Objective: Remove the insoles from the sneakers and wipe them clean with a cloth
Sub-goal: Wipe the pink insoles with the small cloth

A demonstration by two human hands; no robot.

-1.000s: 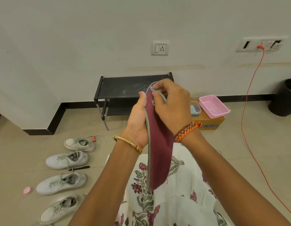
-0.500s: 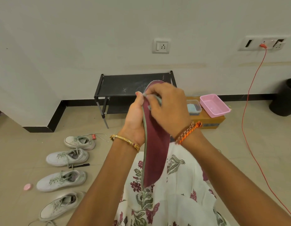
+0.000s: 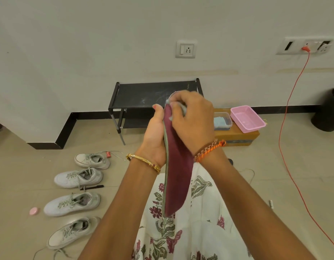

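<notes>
A maroon insole [image 3: 176, 177] with a grey edge hangs upright in front of me, toe end down over my floral lap. My left hand [image 3: 155, 136] grips its upper part from behind, thumb on the near edge. My right hand [image 3: 192, 121] covers the insole's top end, its curled fingers pinching a small pale grey cloth [image 3: 182, 107] against it; most of the cloth is hidden. Several white sneakers [image 3: 79, 178] lie in a row on the floor at lower left.
A black low shoe rack [image 3: 136, 96] stands against the wall behind my hands. A pink basket [image 3: 246, 119] and a clear box sit on a cardboard box at right. An orange cable [image 3: 286, 113] runs from the wall socket across the floor. A black bin [image 3: 329, 111] stands far right.
My hands and the insole have risen slightly and my right hand has slid up over the insole's top end with the cloth. The sneakers have not moved.
</notes>
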